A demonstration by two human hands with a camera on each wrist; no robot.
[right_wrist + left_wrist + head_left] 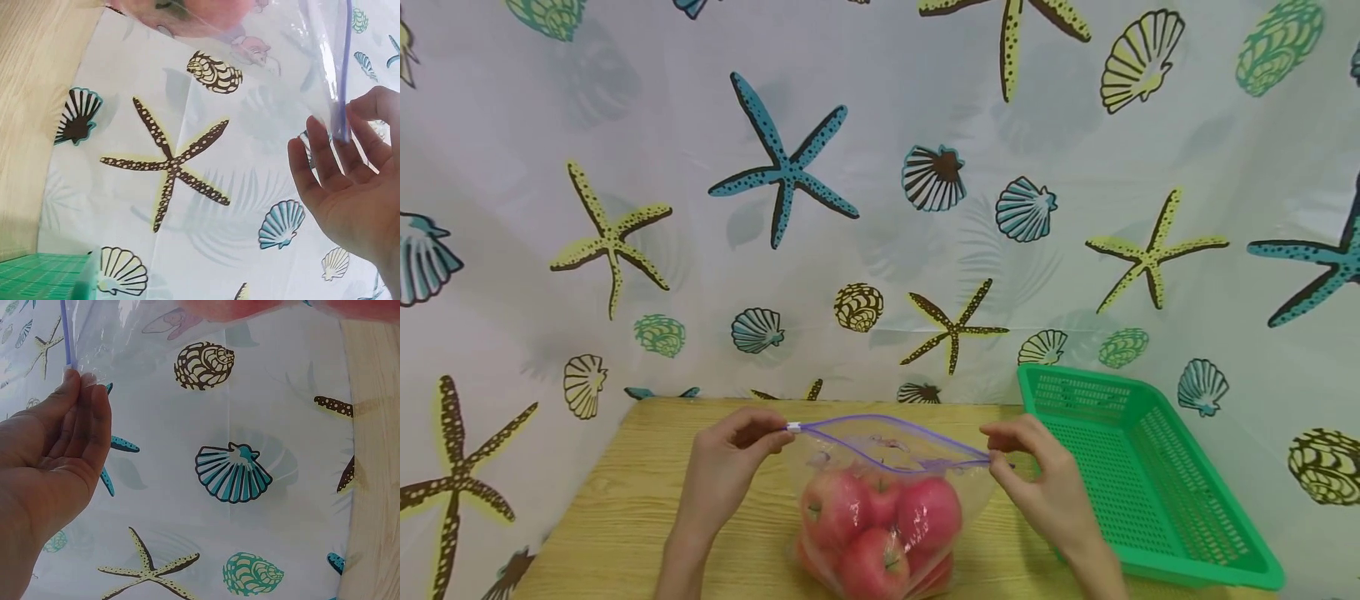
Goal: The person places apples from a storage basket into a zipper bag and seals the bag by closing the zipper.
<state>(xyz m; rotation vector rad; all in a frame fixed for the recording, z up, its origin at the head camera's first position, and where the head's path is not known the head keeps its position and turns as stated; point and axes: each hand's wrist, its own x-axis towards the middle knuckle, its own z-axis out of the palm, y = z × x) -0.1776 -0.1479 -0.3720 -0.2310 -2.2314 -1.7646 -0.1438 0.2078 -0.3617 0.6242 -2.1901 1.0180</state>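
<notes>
A clear zip bag point(973, 500) with a purple seal stands on the wooden table, its mouth parted. Several red apples point(874, 562) fill its lower part. My left hand point(726, 462) pinches the white slider point(793, 427) at the left end of the seal; the left wrist view shows that hand point(62, 444) with thumb and fingertips together on the bag's corner. At the opposite end of the seal, my right hand point(1037, 475) pinches the other corner between thumb and fingers. In the right wrist view the purple seal point(344, 69) runs down to the right hand's point(350, 169) fingertips.
To the right of the bag sits a green plastic basket point(1138, 483) with perforated walls, close to my right forearm. Behind the wooden table point(625, 492) hangs a white curtain point(865, 250) printed with starfish and shells.
</notes>
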